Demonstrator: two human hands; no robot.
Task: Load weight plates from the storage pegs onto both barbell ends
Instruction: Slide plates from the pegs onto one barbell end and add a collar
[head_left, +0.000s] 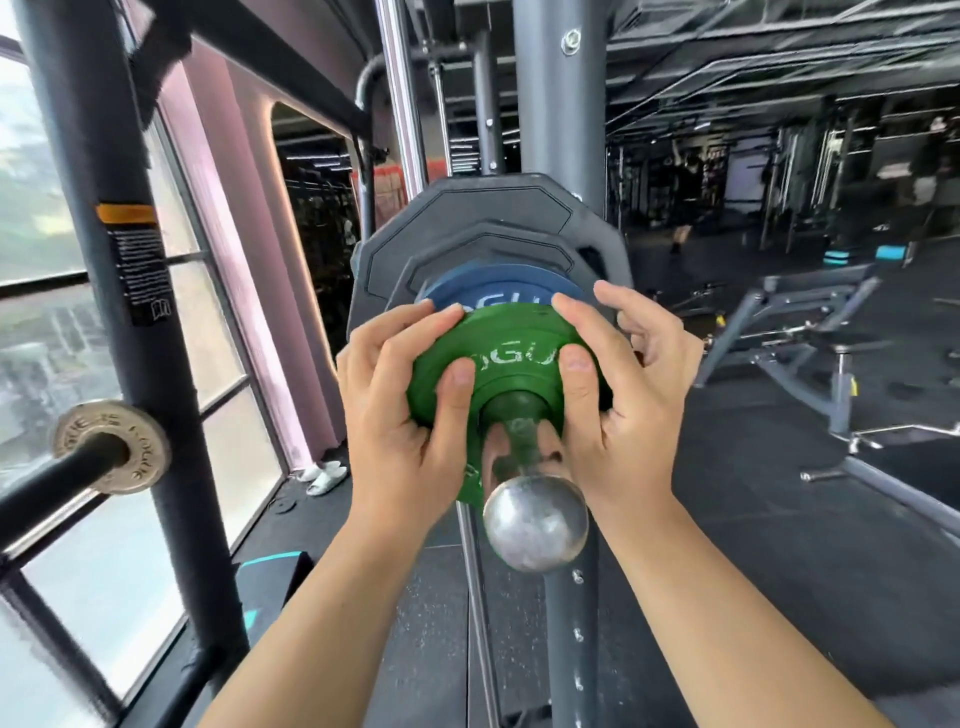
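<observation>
A small green plate (511, 358) sits on the chrome barbell sleeve (535, 522), which points straight at me. My left hand (402, 410) grips its left rim with the thumb on its face. My right hand (618, 395) holds its right rim the same way. Just behind the green plate is a blue plate (498, 293). Behind that are two large black plates (467, 228). The sleeve's rounded end sticks out below my hands.
A dark rack upright (124, 291) stands at the left, with a storage peg carrying a small silver plate (111, 447). Windows fill the left side. A bench (810, 332) stands at the right on dark rubber flooring. White slippers (324, 475) lie by the wall.
</observation>
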